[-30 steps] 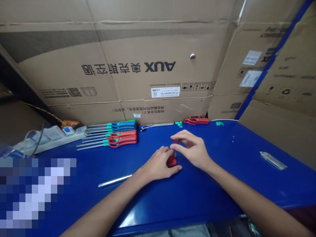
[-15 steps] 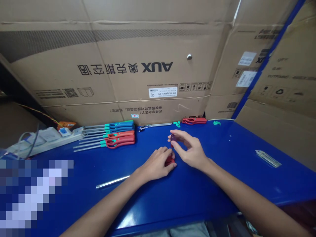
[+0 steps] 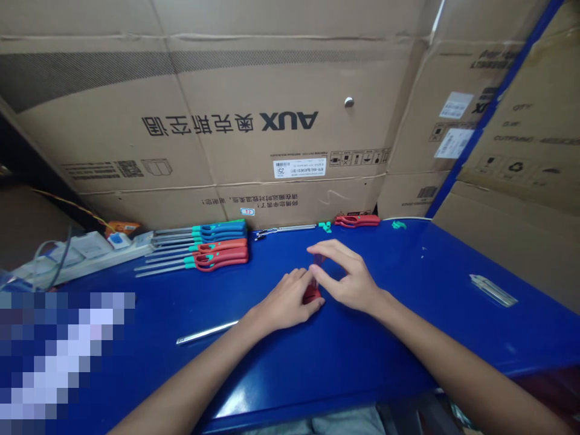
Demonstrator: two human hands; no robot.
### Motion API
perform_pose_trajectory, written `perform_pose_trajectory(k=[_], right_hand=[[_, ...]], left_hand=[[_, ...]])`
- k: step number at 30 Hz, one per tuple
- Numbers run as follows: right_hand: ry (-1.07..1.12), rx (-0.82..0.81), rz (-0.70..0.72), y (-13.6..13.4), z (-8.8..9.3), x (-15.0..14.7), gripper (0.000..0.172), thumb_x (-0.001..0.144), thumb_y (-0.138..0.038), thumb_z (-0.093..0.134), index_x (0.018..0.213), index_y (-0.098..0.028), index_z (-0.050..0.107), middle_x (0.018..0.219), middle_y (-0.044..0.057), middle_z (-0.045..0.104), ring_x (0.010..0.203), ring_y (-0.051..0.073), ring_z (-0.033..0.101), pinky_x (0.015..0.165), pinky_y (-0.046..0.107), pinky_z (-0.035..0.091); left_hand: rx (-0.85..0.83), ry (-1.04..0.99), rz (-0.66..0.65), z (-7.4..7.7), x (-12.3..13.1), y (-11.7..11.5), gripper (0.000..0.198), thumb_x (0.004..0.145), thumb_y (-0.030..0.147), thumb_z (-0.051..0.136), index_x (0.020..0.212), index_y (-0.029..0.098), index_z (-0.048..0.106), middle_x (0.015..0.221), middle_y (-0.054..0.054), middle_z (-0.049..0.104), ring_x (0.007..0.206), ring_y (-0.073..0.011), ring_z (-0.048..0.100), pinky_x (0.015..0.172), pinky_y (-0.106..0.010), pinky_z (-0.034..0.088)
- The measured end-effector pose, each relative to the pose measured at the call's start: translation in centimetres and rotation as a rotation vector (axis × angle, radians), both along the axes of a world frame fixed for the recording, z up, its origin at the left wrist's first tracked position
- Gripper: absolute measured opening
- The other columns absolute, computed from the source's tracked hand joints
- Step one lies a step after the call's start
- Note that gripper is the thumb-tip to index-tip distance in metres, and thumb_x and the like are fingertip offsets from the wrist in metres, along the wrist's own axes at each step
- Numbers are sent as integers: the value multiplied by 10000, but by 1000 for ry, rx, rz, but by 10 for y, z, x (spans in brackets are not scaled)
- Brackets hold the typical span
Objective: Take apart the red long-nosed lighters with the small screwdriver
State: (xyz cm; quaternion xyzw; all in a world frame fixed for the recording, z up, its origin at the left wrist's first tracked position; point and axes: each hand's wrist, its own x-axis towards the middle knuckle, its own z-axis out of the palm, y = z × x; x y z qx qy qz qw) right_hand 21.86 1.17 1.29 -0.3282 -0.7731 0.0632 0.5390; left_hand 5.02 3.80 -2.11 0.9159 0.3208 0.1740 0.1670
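A red handle [image 3: 312, 295] is being gripped by the left hand [image 3: 283, 302], whose fingers are being curled around it while it is being pressed onto the blue table [image 3: 408, 338] near the middle. Just above it, a dark piece [image 3: 318, 260] is being pinched between thumb and forefinger of the right hand [image 3: 347, 278], with the other fingers being held loosely arched; whether the piece is touching the handle cannot be told. A metal tube [image 3: 206, 332] is being seen flat on the table, its right end being hidden under the left wrist. Farther back on the left, a row of lighters [image 3: 203, 248] with teal, blue and red grips is being kept side by side, near a power strip [image 3: 81, 251]. By the back edge, a thin rod [image 3: 285, 229], another red grip [image 3: 357, 220] and a green bit [image 3: 399, 225] are being left apart. Well off to the right, a flat strip [image 3: 493, 290] is being left alone. The table is being walled in by cardboard boxes [image 3: 272, 121].
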Motion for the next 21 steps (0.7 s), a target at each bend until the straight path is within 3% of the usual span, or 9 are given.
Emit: perform_pose_trajectory(k=[3, 7, 12, 17, 21], right_hand=[[27, -12, -36, 1, 0, 1, 245, 847, -179, 635, 1082, -234, 682, 965, 62, 646, 864, 181, 636, 792, 351, 553], [61, -116, 48, 1, -1, 4, 390, 901, -137, 507, 1269, -248, 569, 1046, 58, 683, 924, 177, 665, 838, 357, 558], [-2, -19, -33, 2, 0, 4, 272, 839, -211, 652, 1108, -240, 665, 946, 54, 653, 855, 184, 633, 798, 361, 549], [85, -155, 36, 2, -3, 4, 411, 888, -158, 558, 1286, -257, 527, 995, 46, 685, 873, 166, 670, 822, 344, 557], [1, -80, 9, 1, -1, 4, 310, 864, -183, 588, 1168, -240, 591, 981, 53, 658, 864, 176, 644, 803, 348, 550]], left_hand=[[-10, 2, -2, 1, 0, 0, 180, 849, 317, 589, 958, 191, 520, 979, -69, 606, 910, -246, 554, 807, -387, 451], [-13, -3, -2, 1, 0, 0, 166, 843, 313, 600, 925, 195, 516, 939, -50, 606, 885, -236, 554, 793, -375, 450], [-26, -22, 6, 2, 1, 0, 167, 844, 313, 590, 932, 192, 515, 966, -67, 601, 900, -240, 553, 810, -385, 451], [-39, -26, 11, 1, 1, 0, 156, 827, 311, 606, 857, 200, 500, 878, -38, 590, 824, -217, 550, 756, -356, 455], [-27, -54, 25, -2, -1, 2, 232, 785, 335, 655, 899, 202, 503, 937, -49, 568, 886, -234, 540, 796, -378, 460]])
